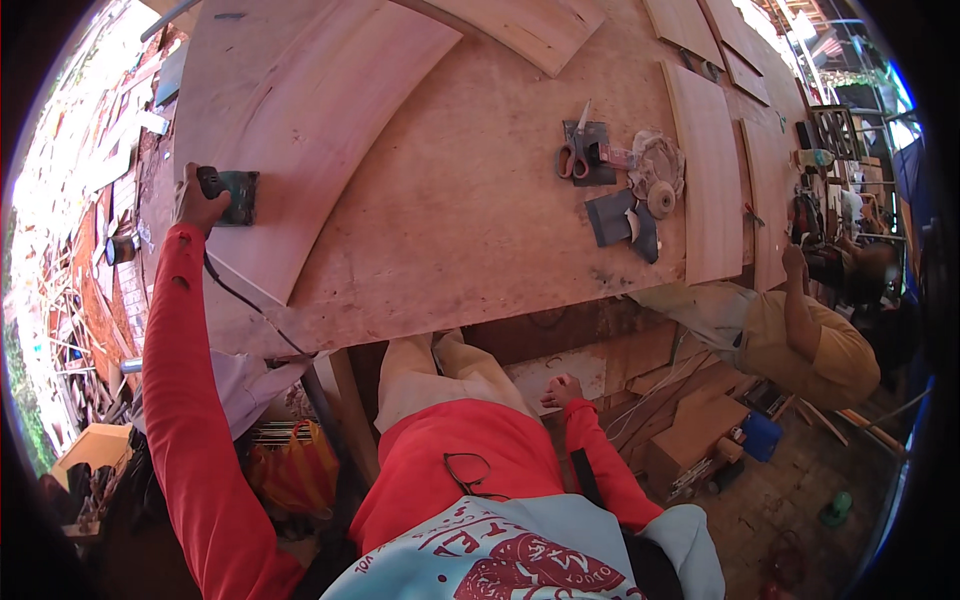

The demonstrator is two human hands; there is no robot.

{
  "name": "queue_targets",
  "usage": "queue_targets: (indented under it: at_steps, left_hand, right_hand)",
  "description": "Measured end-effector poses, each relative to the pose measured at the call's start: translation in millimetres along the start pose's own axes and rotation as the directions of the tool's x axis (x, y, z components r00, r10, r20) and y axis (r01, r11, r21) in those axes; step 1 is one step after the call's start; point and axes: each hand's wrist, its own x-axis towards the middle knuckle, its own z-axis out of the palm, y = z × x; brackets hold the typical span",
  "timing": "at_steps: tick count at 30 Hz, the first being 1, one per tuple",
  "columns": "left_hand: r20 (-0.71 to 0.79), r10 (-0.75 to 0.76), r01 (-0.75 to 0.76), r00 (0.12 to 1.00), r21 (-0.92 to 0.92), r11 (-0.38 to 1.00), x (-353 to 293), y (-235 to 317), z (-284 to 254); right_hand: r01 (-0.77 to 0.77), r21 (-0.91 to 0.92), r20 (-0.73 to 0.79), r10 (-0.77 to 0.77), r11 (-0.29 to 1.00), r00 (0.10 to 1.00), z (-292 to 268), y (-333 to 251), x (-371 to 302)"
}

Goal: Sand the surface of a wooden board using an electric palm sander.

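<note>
My left arm reaches far out to the left side of the worktable. My left hand is wrapped round the grip of a small electric sander, black with a dark green squarish body. The sander rests on a large curved wooden panel. Its black cord trails toward me over the panel and the table edge. In front of my waist, below that edge, hangs my right hand, its fingers curled in with nothing seen in them.
On the table lie scissors, dark sandpaper pieces and a round disc on crumpled material. Flat boards line the right side. Another person is at the right. A cardboard box stands below.
</note>
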Motion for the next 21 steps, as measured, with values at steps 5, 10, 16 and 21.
queue_targets:
  at_steps: [5,10,16,21]
  left_hand:
    - [0.010,0.034,-0.033,0.999,-0.076,0.997,-17,-52,-6]
    - [0.075,-0.026,0.034,0.997,-0.100,0.994,-21,-72,0]
    - [-0.011,-0.051,0.046,0.999,-0.280,0.959,-52,-113,-11]
    - [0.088,-0.164,0.164,0.982,0.014,0.986,-70,-50,0]
  right_hand:
    - [0.060,-0.032,-0.008,-0.060,0.998,0.998,13,5,5]
    - [0.074,-0.009,-0.021,-0.074,0.997,0.997,16,-5,7]
    - [0.030,-0.062,0.054,-0.026,0.998,0.998,24,-6,12]
    - [-0.031,-0.020,0.063,0.033,0.999,0.997,-9,21,41]
